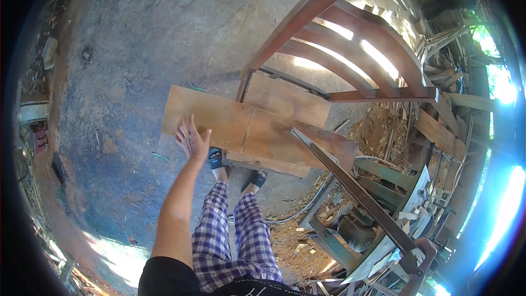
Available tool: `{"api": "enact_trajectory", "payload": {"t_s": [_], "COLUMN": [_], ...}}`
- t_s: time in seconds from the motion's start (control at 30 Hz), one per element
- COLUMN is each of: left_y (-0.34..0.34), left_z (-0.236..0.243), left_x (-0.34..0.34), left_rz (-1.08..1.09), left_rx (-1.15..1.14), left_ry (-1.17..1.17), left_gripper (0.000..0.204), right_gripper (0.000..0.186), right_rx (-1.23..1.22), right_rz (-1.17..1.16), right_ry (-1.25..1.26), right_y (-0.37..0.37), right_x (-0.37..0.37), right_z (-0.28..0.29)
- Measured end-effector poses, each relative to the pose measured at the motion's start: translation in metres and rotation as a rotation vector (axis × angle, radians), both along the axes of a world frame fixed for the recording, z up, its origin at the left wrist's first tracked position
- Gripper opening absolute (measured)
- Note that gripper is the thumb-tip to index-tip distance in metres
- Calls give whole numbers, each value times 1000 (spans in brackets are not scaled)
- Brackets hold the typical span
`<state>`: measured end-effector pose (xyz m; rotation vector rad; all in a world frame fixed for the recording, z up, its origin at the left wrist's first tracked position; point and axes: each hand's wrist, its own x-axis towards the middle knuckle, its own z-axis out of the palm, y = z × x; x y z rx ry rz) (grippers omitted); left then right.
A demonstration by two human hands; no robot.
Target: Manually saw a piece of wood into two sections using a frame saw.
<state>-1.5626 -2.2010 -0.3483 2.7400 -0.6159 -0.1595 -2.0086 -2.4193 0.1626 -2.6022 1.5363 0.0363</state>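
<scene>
Our left hand is spread at the board's nine o'clock end.
The fingers are extended and overlap its near edge, gripping nothing, though we cannot tell how firmly they touch; our right hand is out of sight. From the hand, most of the board lies toward three o'clock, its long axis running from about half past nine to half past three, with a dark line crossing it. The slatted chair stands at two o'clock, and a green frame at four o'clock holds a motor.
</scene>
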Motion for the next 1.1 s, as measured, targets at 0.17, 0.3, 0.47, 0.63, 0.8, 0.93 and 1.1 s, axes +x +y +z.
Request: {"api": "enact_trajectory", "payload": {"t_s": [0.17, 0.3, 0.47, 0.63, 0.8, 0.93, 1.1], "left_y": [-28, -56, -89, -95, -66, -46, -25], "left_z": [-1, -3, 2, 9, 8, 7, 18], "left_x": [68, 89, 115, 127, 111, 96, 72], "left_rz": [-362, -426, -472, -539, -512, -502, -433], "left_rx": [152, 248, 457, 500, 539, 503, 480], "left_ry": [32, 121, 294, 416, 511, 531, 612], "left_gripper": [94, 93, 86, 86, 84, 89, 88], "right_gripper": [41, 42, 44, 47, 50, 52, 55], "right_rx": [29, 15, 3, 16, 19, 22, 12], "right_rz": [-24, -99, -178, -228, -252, -246, -219], "right_ry": [54, 23, -4, -26, -38, -42, -35], "right_y": [-4, 3, 10, 11, 8, 5, 0], "right_x": [-22, -29, -33, -40, -49, -52, -63], "right_z": [-4, -11, -21, -25, -26, -22, -10]}}
